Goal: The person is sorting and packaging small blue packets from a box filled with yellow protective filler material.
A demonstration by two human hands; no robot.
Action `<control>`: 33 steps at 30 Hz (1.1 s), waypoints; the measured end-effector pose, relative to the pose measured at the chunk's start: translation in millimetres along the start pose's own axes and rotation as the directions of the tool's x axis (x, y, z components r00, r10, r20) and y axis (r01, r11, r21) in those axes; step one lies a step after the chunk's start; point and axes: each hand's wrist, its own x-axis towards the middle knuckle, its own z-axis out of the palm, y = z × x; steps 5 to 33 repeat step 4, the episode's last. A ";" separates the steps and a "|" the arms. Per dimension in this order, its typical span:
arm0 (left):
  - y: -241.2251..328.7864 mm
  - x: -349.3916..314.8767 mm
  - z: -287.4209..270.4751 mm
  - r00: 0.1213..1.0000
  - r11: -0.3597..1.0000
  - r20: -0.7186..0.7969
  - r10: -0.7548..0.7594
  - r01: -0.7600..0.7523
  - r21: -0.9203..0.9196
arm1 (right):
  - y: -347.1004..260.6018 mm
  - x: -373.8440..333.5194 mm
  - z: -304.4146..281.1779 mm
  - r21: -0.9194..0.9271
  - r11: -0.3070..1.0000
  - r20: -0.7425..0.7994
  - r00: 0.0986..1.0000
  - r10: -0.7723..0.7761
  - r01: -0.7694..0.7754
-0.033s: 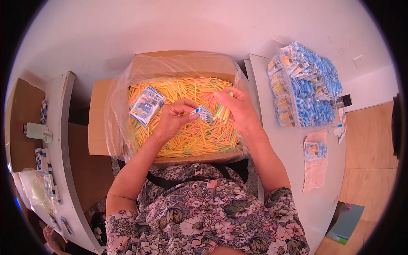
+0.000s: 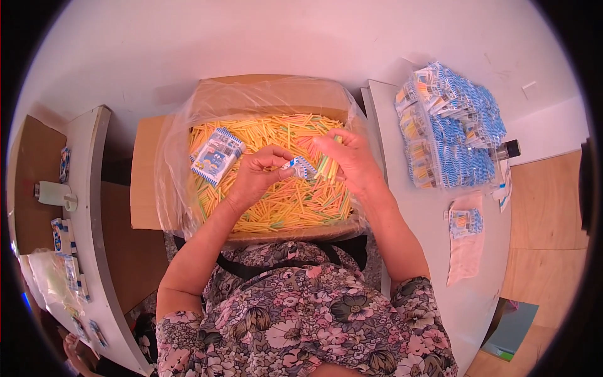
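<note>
Over a cardboard box [image 2: 148, 179] of thin yellow, pink and green sticks [image 2: 276, 204], both of my hands work close together. My left hand [image 2: 254, 179] pinches a small blue-and-white packet [image 2: 301, 168] between thumb and fingers. Just to its right, my right hand [image 2: 353, 158] grips a small bunch of coloured sticks [image 2: 327, 166], their lower ends pointing down beside the packet. Whether the sticks touch the packet, I cannot tell. A bundle of flat blue-and-white packets [image 2: 218, 157] lies on the sticks left of my left hand.
Clear plastic lining [image 2: 174, 135] drapes over the box's edges. On the white table [image 2: 408, 232] at right stand a clear container heaped with filled packets [image 2: 461, 135], a black-capped bottle [image 2: 510, 149] and a pink cloth [image 2: 465, 261] bearing one packet. At left, a shelf [image 2: 94, 163] holds a pale bottle [image 2: 55, 195].
My right hand has shifted very slightly left with the sticks. My left hand and the packet look the same.
</note>
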 end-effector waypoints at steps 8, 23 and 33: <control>4.4 0.2 -1.1 0.995 0.999 0.102 0.001 -0.006 0.044 | 1.2 7.3 -0.4 -0.242 0.970 -0.024 0.999 0.034 -0.038; 4.4 0.2 -1.1 0.995 0.999 0.102 0.001 -0.006 0.044 | 1.2 7.3 -0.4 -0.242 0.970 -0.024 0.999 0.034 -0.038; 4.4 0.2 -1.1 0.995 0.999 0.102 0.001 -0.006 0.044 | 1.2 7.3 -0.4 -0.242 0.970 -0.024 0.999 0.034 -0.038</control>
